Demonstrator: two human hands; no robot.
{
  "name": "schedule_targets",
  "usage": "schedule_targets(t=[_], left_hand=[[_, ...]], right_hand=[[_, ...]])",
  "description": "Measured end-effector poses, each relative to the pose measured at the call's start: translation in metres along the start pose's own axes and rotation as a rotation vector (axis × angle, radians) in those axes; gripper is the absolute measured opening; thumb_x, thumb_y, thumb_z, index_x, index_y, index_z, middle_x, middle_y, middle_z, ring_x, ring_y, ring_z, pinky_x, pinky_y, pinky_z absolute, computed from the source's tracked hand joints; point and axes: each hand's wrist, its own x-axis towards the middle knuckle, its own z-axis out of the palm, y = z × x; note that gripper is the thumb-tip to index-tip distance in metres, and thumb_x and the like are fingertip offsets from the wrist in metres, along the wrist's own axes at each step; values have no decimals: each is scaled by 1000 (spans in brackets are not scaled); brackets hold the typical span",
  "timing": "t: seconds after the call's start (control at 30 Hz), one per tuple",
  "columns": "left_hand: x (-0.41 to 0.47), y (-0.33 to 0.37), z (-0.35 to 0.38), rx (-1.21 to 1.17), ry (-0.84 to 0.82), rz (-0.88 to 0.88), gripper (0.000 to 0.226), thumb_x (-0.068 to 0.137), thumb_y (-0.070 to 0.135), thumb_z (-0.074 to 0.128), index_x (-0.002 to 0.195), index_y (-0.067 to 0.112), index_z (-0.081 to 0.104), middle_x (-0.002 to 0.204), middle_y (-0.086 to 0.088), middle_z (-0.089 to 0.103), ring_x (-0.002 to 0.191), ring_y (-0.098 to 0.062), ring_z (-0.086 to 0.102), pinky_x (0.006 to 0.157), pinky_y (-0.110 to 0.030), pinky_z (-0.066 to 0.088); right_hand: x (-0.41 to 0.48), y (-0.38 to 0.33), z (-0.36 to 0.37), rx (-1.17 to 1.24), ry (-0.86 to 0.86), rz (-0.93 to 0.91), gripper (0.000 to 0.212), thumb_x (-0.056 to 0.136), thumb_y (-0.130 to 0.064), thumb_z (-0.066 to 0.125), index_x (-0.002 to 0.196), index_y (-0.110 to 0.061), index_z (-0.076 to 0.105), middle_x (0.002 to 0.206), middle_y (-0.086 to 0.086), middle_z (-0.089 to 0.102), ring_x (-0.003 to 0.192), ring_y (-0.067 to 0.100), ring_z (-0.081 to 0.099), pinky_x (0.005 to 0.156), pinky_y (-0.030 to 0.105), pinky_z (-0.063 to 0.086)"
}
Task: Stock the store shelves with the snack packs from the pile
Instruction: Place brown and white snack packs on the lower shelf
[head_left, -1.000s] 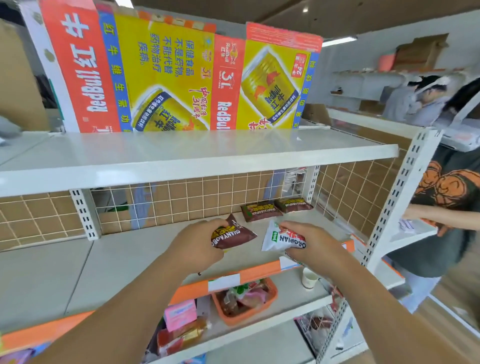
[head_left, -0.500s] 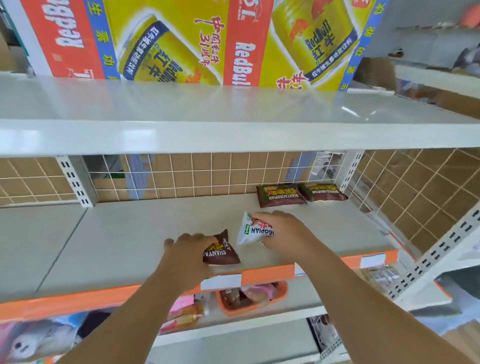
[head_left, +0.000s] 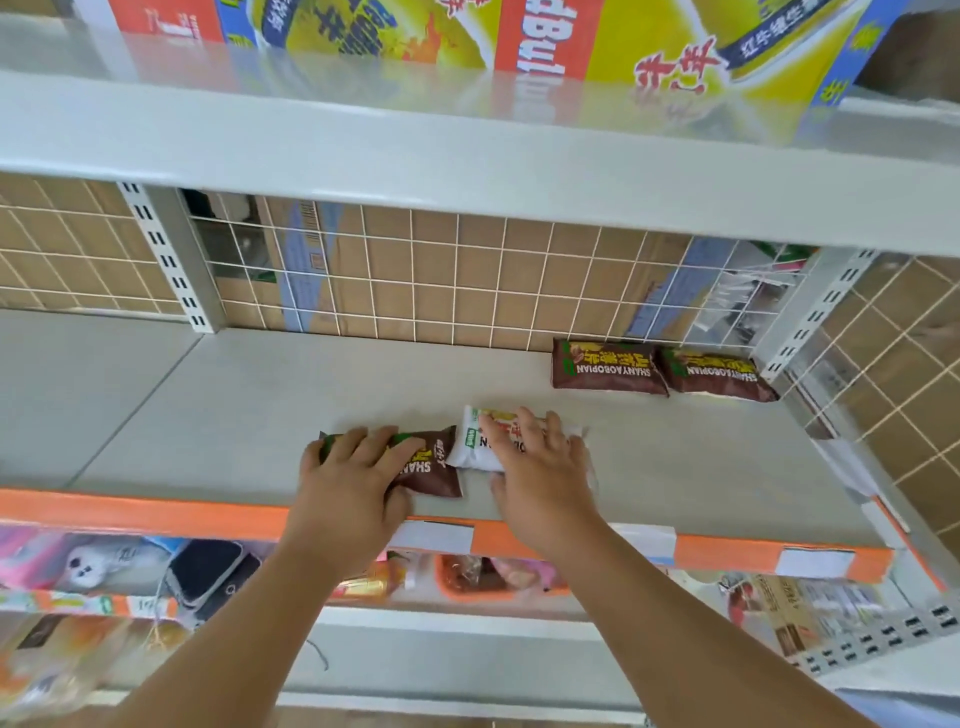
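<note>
A brown snack pack (head_left: 439, 462) lies on the grey middle shelf (head_left: 234, 405) near its front edge. My left hand (head_left: 353, 478) holds it, with the fingers across its top and the thumb at its near edge. Just right of it lies a white snack pack (head_left: 467, 441), end to end with the brown one. My right hand (head_left: 540, 467) presses on the white pack with spread, straight fingers. Two more brown packs (head_left: 608, 371) (head_left: 714, 374) lie side by side at the back right against the wire grid.
An upper shelf (head_left: 467, 150) with a yellow and red carton (head_left: 519, 31) hangs close above. The shelf front has an orange strip with white labels (head_left: 727, 553). Below stand an orange basket of snacks (head_left: 467, 582) and other goods. A slotted upright (head_left: 171, 260) stands at the back left.
Both hands moved forward and down and laid the two packs flat on the shelf. My right hand's fingers have opened over the white pack. The view has come closer to the shelf.
</note>
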Motion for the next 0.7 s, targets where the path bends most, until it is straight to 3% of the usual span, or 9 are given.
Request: schedule_targets(t=[0.23,0.47,0.7], left_hand=[[22,-36,-2,-40,-9,-53,64,77,41,37,139,42,53,139,9,58,126,-22,52,100,-52,39],[28,-49,6,-61,10,-76,63,76,40,43,137,43,54,140,13,56,128,-19,50,104,-48,38],[27,-52,8,-98,36,-61,63,74,40,42,136,42,56,139,14,57,130,-19,50,108,-51,37]], right_hand=[[50,-24,11,34,64,-52,68,100,-26,43,155,-47,10,167,4,9,152,40,3,119,60,7],[126,-13,14,38,97,7,67,102,-18,44,153,-50,18,167,0,15,153,36,8,119,60,9],[161,-2,11,42,84,41,62,104,-23,40,154,-51,17,168,-2,13,153,34,7,120,59,9]])
